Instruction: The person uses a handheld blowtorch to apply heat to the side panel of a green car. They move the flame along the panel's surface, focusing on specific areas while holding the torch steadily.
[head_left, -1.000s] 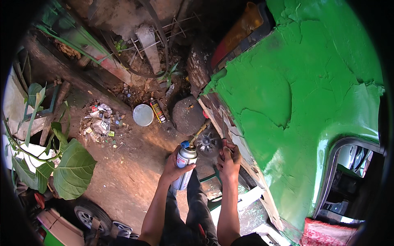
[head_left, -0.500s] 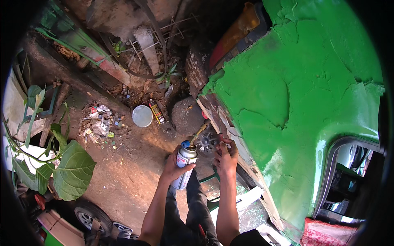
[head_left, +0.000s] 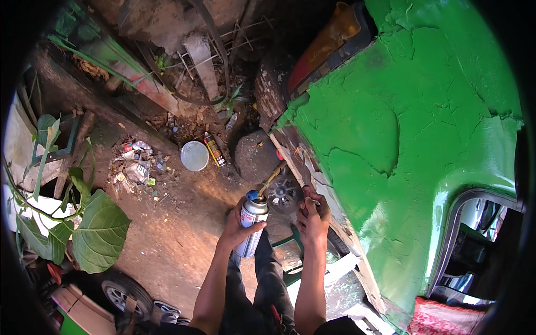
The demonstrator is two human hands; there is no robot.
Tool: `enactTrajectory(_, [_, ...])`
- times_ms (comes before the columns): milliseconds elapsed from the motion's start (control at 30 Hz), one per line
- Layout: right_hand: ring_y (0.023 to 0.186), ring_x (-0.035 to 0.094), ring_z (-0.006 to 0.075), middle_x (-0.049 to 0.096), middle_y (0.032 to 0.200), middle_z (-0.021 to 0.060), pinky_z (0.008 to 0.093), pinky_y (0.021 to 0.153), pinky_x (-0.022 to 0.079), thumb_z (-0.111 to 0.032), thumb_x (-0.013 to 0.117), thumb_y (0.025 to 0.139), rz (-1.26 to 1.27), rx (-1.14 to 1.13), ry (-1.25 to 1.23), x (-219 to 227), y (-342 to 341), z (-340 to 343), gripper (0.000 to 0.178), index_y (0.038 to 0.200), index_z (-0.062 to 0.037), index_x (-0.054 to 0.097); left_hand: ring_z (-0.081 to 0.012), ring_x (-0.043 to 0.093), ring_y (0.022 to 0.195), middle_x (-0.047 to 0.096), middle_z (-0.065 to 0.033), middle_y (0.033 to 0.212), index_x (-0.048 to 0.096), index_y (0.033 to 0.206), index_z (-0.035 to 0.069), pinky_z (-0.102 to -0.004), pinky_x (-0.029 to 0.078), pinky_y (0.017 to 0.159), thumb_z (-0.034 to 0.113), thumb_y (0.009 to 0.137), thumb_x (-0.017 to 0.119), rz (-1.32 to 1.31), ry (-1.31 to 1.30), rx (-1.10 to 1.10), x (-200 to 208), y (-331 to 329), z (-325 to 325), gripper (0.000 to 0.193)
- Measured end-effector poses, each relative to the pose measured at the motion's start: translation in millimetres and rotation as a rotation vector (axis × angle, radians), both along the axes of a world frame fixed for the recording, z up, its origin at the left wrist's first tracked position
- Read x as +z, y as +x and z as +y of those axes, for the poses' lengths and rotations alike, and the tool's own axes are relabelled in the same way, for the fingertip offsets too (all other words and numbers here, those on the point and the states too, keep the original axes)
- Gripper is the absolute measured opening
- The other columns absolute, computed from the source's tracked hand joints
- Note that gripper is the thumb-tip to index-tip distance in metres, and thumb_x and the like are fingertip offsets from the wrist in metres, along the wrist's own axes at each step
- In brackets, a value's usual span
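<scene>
Beside the green metal panel [head_left: 357, 123], the nearer right hand [head_left: 314, 216] grips a slim metal tool [head_left: 306, 191]; left hand [head_left: 233, 230] clasps a white torch canister [head_left: 255, 214] leaning panelward.

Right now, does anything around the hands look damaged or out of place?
Yes. The green body panel right of the right hand looks damaged: cracks and ridges break its surface, and its edge is ragged. Scattered litter also lies on the ground at left, looking untidy.

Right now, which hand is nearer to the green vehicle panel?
Right. The right hand, holding a thin tool, is just left of the green panel; the left hand, wrapped around a gas canister, is farther left.
</scene>
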State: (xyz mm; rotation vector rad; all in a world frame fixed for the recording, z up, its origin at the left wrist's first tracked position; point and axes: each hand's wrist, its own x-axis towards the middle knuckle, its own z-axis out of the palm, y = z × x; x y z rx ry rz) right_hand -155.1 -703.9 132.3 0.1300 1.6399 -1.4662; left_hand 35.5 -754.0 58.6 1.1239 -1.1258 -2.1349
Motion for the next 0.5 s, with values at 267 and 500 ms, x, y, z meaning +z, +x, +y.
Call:
enactTrajectory(267, [0.052,0.039,0.0024,0.057,0.086,0.0001,0.019,0.039,0.025,-0.014,0.054,0.1,-0.018,0.028,0.027,11.1,-0.8,-1.8,0.013,0.11,-0.0118,0.046,-0.014,0.061,0.102,0.064,-0.0039,0.111,0.051,0.129,0.006,-0.0326,0.049,0.091,0.007,0.066,0.085,0.006,-0.009,-0.003,-4.5,-0.1,1.1,0.071])
enactTrajectory(500, [0.047,0.036,0.0023,0.056,0.085,0.0005,0.019,0.037,0.025,-0.013,0.055,0.099,-0.046,0.001,0.013,15.3,-4.4,-5.0,0.014,0.109,-0.0114,0.047,-0.0141,0.061,0.1,0.065,-0.0048,0.108,0.051,0.128,0.006,-0.0333,0.049,0.09,0.011,0.067,0.085,-0.001,-0.05,-0.012,-3.3,-2.7,0.8,0.07])
